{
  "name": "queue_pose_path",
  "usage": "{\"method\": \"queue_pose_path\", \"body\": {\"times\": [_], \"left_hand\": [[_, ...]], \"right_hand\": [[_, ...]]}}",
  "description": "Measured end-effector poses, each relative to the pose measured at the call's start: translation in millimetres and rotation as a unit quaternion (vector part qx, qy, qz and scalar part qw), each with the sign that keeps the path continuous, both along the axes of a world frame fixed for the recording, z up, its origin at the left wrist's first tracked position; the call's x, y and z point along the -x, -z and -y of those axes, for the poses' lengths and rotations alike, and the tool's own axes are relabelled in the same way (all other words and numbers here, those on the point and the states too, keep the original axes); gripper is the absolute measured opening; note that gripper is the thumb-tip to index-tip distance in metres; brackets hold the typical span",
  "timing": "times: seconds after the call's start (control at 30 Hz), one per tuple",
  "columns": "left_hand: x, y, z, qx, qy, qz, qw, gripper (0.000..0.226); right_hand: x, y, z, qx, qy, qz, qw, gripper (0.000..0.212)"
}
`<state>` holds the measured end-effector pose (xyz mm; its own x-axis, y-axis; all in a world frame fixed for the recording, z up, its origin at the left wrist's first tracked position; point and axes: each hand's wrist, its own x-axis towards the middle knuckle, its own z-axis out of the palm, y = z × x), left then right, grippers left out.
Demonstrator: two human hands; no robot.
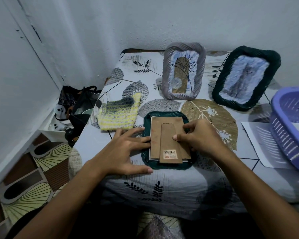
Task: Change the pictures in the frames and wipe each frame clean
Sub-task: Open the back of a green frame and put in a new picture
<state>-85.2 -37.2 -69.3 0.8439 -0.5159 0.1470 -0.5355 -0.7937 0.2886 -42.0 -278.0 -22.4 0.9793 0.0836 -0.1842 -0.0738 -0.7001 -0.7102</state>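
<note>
Head view shows your purple basket (pixel 290 135) at the table's right edge, its contents hidden. Face down before you lies the dark green frame (pixel 169 140), long axis running away from you, barcoded stand toward you. Your left hand (pixel 126 152) rests flat on its left rim, fingers spread; your right hand (pixel 200 137) pinches the brown backing (pixel 166 135).

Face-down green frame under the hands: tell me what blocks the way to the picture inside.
The brown cardboard backing board with its stand flap covers the dark green woven frame's opening. Left hand steadies the frame's edge; right hand fingers press the board. The picture itself is hidden.
</note>
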Motion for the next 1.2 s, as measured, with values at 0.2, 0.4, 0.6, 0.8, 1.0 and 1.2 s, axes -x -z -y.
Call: {"method": "queue_pose_path", "body": {"times": [0.2,0.4,0.6,0.8,1.0,1.2], "left_hand": [[0,-1,0,-0.002,0.001,-0.002,1.000,0.083],[0,-2,1,0.008,0.003,-0.001,1.000,0.083],[2,-2,2,0.028,0.010,0.017,0.999,0.078],[1,-4,2,0.054,0.003,0.054,0.997,0.070],[2,-3,4,0.075,0.001,0.049,0.996,0.069],[0,-2,5,0.076,0.002,0.058,0.995,0.070]], "right_hand": [[-4,-4,-1,0.051,-0.015,0.000,0.999,0.046],[-7,-6,-1,0.070,-0.034,-0.016,0.997,0.031],[-7,-5,0,0.070,-0.038,-0.017,0.997,0.032],[-8,-1,-1,0.082,-0.041,-0.007,0.996,0.033],[-11,4,-2,0.107,-0.040,0.005,0.993,0.038],[-13,10,0,0.139,-0.032,0.023,0.989,0.041]]}}
